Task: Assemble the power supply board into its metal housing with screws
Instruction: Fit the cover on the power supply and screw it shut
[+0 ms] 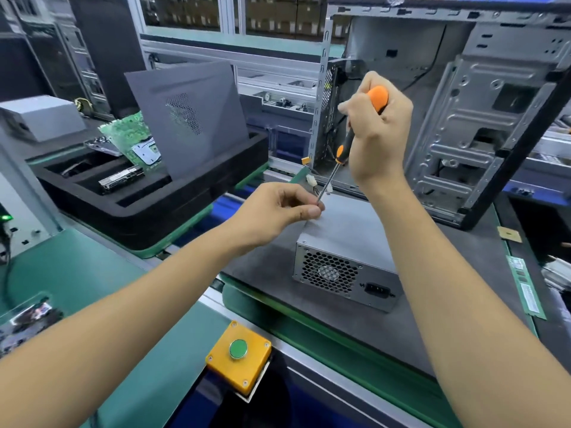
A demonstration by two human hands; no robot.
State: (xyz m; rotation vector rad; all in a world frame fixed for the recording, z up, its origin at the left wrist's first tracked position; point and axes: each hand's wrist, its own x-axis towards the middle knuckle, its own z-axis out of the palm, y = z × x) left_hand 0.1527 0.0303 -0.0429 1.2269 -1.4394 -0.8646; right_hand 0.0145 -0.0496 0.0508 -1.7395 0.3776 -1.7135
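Factory bench with dark grey mat (463,288), green-edged. On it, near the middle, power supply housing (349,245): plain grey metal box, honeycomb fan grille and black socket on the near face. Right hand (375,131) wrapped round orange-and-black screwdriver (349,140), tilted, tip down at the box's far left corner. Left hand (278,211) pinching at that tip; screw not discernible. Behind, open computer case (463,118).

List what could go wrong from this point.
1. The left hand pinches right at the screwdriver tip; a slip could jab a fingertip.
2. The right hand holds the screwdriver tilted, so it may cam out and scratch the power supply housing.
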